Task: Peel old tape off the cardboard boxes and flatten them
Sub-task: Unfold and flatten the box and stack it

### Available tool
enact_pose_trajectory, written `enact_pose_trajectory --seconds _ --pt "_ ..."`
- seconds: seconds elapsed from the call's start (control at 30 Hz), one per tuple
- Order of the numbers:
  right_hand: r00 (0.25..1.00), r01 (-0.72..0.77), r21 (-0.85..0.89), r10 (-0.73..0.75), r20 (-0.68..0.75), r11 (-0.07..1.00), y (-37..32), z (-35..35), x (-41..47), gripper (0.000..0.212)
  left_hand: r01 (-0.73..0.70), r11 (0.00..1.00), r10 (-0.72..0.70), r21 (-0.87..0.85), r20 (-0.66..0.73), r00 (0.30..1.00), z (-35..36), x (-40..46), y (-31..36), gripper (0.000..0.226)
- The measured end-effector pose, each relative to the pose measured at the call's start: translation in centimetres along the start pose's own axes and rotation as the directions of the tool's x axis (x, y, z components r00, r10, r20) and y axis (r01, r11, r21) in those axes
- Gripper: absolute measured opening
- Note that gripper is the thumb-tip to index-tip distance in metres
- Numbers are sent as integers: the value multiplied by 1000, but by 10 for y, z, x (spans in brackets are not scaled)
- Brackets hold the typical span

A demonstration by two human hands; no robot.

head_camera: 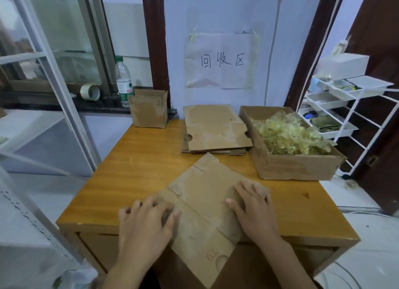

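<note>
Step in hand: flattening. A collapsed cardboard box [203, 204] lies slantwise on the near half of the wooden table [138, 159], its near corner overhanging the front edge, and the person presses it flat.
Left hand [144, 221]: palm down on the box's left edge, fingers spread and fairly straight, partly on cardboard and partly on the tabletop. It grips nothing.
Right hand [254, 206]: palm down on the box's right side, fingers splayed and lying straight, pressing rather than holding.
Tape on this box: none plainly visible on the upper face; pale scuffed patches suggest it is already stripped, though the underside is hidden.
Finished stack [216, 131]: flattened boxes piled at the far middle of the table, just beside the tray.
Scrap tray [291, 165]: an open shallow carton at the far right, heaped with crumpled yellowish peeled tape [289, 135].
Still to do: one small upright box [149, 109] stands at the far left corner with its flaps up, apparently not yet flattened.
Progress, as a judgement: well along, with one box in hand and one waiting.
Next move calls for: likely both hands shifting from pressing to gripping the sheet's edges, lifting it clear and laying it squarely on the stack, then a reach across to the upright box.
Care point: the overhanging corner could tip the sheet off once pressure lifts.
</note>
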State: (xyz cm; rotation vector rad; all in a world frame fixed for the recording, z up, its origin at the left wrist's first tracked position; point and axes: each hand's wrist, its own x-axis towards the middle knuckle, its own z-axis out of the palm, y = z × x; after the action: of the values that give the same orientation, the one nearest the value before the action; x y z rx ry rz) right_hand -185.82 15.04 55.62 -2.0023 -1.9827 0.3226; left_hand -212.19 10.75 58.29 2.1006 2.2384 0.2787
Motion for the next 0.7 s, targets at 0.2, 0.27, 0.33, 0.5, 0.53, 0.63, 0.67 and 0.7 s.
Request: enact_pose_trajectory --seconds 0.2,0.27,0.33,0.5,0.53,0.63,0.67,0.7 --pt "999 -50 -7 51 19 999 -1 -3 -10 59 118 971 -85 -207 161 983 0 33 -12 56" --pt "976 -211 -10 210 -61 977 -7 -5 -18 72 144 961 -88 -236 232 969 4 45 -18 77" --pt "934 -353 -28 351 -62 935 -10 -7 -25 99 202 925 -94 -322 323 942 2 53 -22 90" --pt "905 -420 7 420 -66 907 -8 -7 -32 114 175 770 67 -614 350 934 0 44 -28 42" --pt "904 -420 51 423 -69 906 -7 -7 -32 115 132 747 98 -652 305 947 -3 38 -28 27" --pt "893 -434 177 448 -45 883 -3 -11 -31 118 101 593 149 -799 232 961 -10 20 -32 15" --pt "890 -437 218 454 -34 873 -2 -12 -29 112 117 517 159 -848 229 960 -13 14 -31 19" --pt "894 -424 263 448 -33 866 -3 -14 -29 99 138 444 160 -885 230 960 -15 9 -30 23"
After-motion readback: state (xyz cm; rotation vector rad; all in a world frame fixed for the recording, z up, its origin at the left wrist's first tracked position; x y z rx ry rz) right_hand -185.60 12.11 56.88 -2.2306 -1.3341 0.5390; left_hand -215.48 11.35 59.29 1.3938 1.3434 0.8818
